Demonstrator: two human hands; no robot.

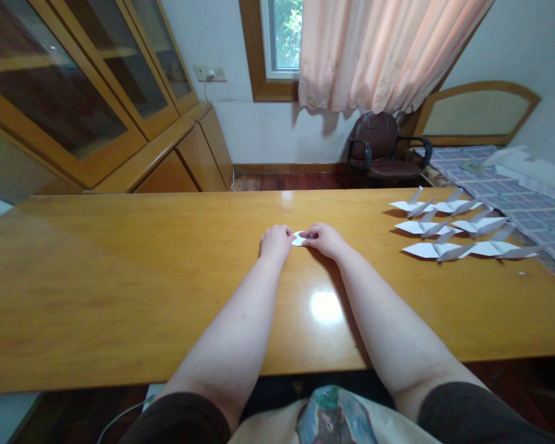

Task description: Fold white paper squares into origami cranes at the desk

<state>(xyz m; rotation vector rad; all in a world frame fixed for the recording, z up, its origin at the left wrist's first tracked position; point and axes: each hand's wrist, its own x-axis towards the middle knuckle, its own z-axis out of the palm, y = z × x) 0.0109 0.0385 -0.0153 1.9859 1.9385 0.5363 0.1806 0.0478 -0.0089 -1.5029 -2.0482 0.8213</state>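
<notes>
A small piece of folded white paper [298, 238] lies on the wooden table [120, 277] near its middle. My left hand [275, 240] is closed, pinching the paper's left end. My right hand [322, 238] is closed too, pinching its right end. Most of the paper is hidden between my fingers.
Several folded white paper cranes [453, 229] stand in rows on the table's right part. Beyond the table are a brown office chair [380, 148], a bed with a checked cover [527, 203], a glass-fronted wooden cabinet [97, 92] and a curtained window [374, 49].
</notes>
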